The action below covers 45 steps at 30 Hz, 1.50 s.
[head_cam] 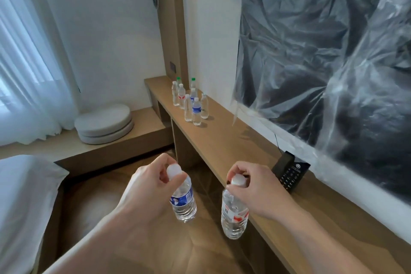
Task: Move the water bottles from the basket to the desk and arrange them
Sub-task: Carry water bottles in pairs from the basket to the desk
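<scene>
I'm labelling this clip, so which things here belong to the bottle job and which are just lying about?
Part of the job:
- left hand holding the blue-label bottle
- right hand holding the red-label bottle
- bottles already standing on the desk

Just lying about:
- phone
- plastic-covered TV
- round cushions
- bed

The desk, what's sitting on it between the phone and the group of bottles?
Nothing: in the head view the desk is bare wood between the phone and the group of bottles.
</scene>
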### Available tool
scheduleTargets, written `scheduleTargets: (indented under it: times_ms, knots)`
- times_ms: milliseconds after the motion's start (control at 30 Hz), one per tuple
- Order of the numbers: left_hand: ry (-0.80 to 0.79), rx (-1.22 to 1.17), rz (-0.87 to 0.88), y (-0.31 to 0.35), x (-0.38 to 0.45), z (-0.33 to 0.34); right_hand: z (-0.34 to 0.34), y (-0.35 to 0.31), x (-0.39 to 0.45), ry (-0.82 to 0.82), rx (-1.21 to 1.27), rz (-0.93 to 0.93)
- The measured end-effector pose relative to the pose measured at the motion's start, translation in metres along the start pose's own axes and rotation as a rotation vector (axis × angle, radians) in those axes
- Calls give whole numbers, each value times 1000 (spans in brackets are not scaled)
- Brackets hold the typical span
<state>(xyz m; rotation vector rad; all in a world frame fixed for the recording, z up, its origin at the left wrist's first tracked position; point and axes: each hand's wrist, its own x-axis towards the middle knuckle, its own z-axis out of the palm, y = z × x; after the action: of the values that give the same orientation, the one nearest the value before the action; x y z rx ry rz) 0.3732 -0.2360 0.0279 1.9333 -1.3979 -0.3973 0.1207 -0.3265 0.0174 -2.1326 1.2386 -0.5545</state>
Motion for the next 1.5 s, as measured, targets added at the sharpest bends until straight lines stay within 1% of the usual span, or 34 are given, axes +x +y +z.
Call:
scheduleTargets:
  times_ms: [167,267,433,600,800,900,1000,1133,1267,1367,1500]
  knots:
    - [36,-4,-28,-15,72,-2,6,0,89,-38,-16,-28]
    - [51,4,-33,-26,115,-3,10,1,132,-30,-31,-35]
    - [20,1,-17,-53,189,3,22,6,201,-4,-6,1]
    - [-58,-26,-7,-90,265,16,46,14,268,12,-49,74]
    - [-216,2,47,-131,365,35,68,31,334,45,-30,229]
    - [-275,11,84,-144,419,51,77,45,369,91,-38,286]
    - [-329,30,94,-150,459,69,84,59,394,122,18,341]
    - [-388,110,144,-153,519,104,87,82,435,143,34,410]
    - [-423,172,150,-152,579,139,86,107,482,148,58,463]
    - [-477,238,198,-150,615,166,90,125,515,155,95,497]
    - [-515,341,227,-144,666,204,92,146,568,147,62,506]
